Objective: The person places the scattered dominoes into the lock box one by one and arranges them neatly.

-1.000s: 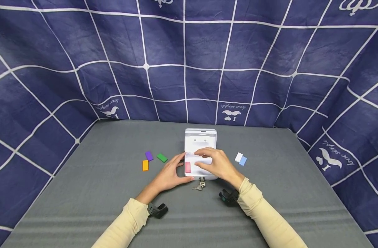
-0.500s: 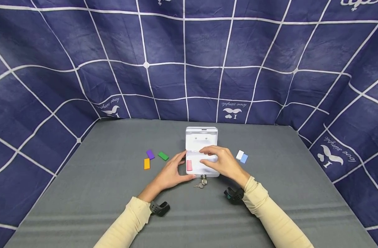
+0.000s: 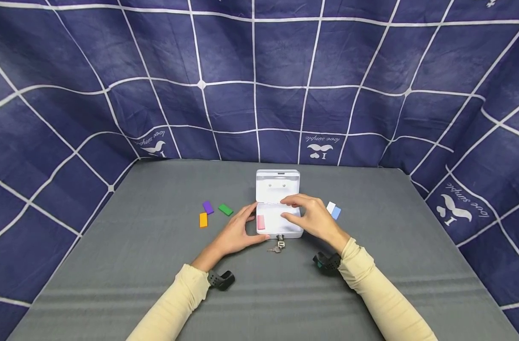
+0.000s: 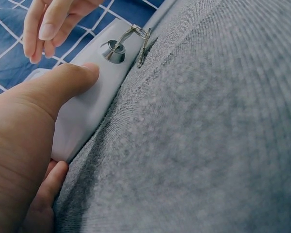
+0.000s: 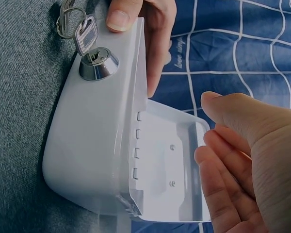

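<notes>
A small white metal cash box (image 3: 290,229) stands on the grey cloth with its lid (image 3: 277,190) raised at the back. Keys (image 5: 85,36) hang from the round lock (image 5: 98,65) on its front. Inside, at the left, lies a pink block (image 3: 261,222). My left hand (image 3: 238,232) holds the box at its left side, thumb on the front wall near the lock. Above the box's right half hovers my right hand (image 3: 315,218), fingers loosely bent and thumb apart. Nothing shows between its fingers in the right wrist view.
Left of the box lie a purple block (image 3: 208,207), an orange block (image 3: 203,219) and a green block (image 3: 226,210). A white block (image 3: 330,207) and a light blue block (image 3: 336,212) lie to the right. A blue checked curtain (image 3: 225,109) hangs behind the table (image 3: 157,189).
My right hand has drifted rightward over the box, away from the pink block. The left hand keeps its hold on the box. The head view has shifted slightly.
</notes>
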Tool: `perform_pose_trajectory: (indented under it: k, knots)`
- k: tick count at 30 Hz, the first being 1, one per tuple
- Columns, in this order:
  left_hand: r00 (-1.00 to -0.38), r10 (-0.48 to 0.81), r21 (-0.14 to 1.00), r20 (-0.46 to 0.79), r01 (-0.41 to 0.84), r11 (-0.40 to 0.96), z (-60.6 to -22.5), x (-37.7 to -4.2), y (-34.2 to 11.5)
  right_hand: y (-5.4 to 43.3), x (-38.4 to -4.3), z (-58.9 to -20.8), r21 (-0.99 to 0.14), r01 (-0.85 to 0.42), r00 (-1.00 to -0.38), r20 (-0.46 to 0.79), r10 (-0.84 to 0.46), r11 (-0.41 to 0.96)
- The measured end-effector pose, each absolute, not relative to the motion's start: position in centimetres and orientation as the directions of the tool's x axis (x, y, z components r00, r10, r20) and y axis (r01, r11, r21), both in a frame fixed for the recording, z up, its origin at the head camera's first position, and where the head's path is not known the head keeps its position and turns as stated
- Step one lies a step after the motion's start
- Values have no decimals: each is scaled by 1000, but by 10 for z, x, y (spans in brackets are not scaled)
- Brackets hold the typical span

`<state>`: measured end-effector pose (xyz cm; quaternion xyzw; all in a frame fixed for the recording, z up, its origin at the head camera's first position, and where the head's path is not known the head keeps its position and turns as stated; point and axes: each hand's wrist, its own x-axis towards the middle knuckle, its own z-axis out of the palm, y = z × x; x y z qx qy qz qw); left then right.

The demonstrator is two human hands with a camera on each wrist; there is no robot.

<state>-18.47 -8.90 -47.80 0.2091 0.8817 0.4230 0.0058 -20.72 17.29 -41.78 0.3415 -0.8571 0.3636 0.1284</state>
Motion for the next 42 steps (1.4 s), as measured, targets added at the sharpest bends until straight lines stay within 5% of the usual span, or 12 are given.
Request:
perform_pose_trajectory:
  k: [42]
  knots:
    - [-908, 374, 747, 187, 379, 546, -480, -180, -88, 203, -208, -423, -579, -575, -816, 450, -362, 578]
